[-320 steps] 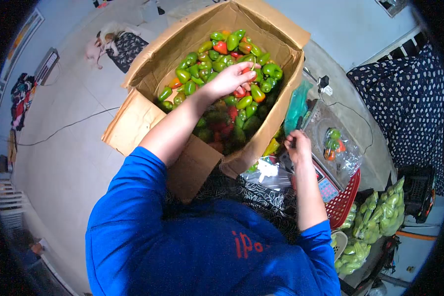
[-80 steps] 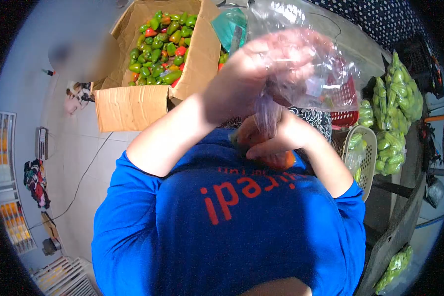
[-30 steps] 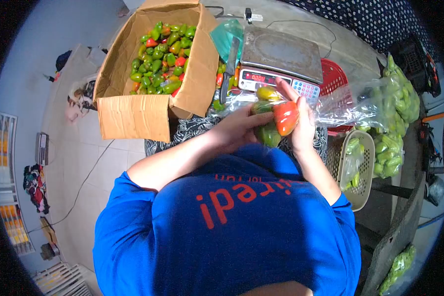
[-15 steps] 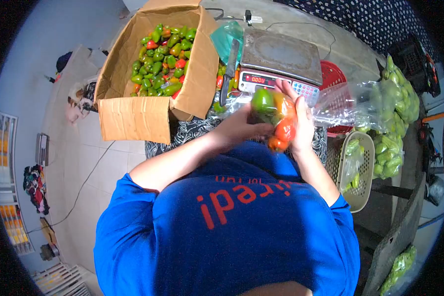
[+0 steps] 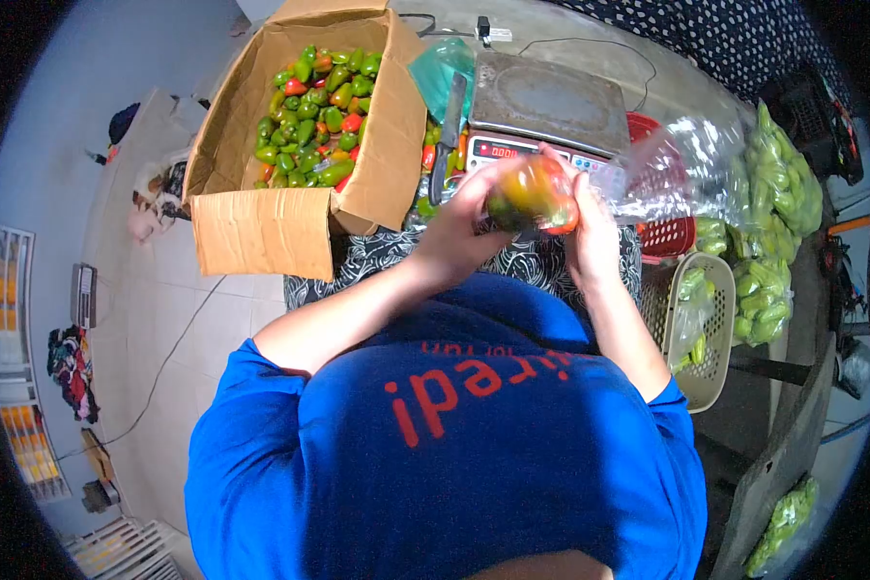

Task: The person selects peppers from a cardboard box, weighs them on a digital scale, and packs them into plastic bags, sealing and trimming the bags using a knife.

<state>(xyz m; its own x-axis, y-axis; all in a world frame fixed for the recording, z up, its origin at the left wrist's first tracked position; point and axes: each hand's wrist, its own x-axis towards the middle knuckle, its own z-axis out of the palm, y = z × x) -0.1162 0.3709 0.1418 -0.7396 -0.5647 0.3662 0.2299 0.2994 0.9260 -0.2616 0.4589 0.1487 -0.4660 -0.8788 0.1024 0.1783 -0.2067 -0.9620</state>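
While left hand point(image 5: 459, 227) and right hand point(image 5: 594, 234) clasp bagged peppers point(image 5: 539, 193), the shirt point(image 5: 483, 464) reads "ired!"

Spotted dark cloth point(image 5: 715, 43) near a black crate point(image 5: 804, 121), heaped multicoloured fabric point(image 5: 72, 372) at far left

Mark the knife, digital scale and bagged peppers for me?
Knife point(image 5: 452, 121): head view, on the blade, above the black handle.
Digital scale point(image 5: 549, 102): head view, on the metal weighing plate.
Bagged peppers point(image 5: 534, 193): head view, middle of the blurred bundle.
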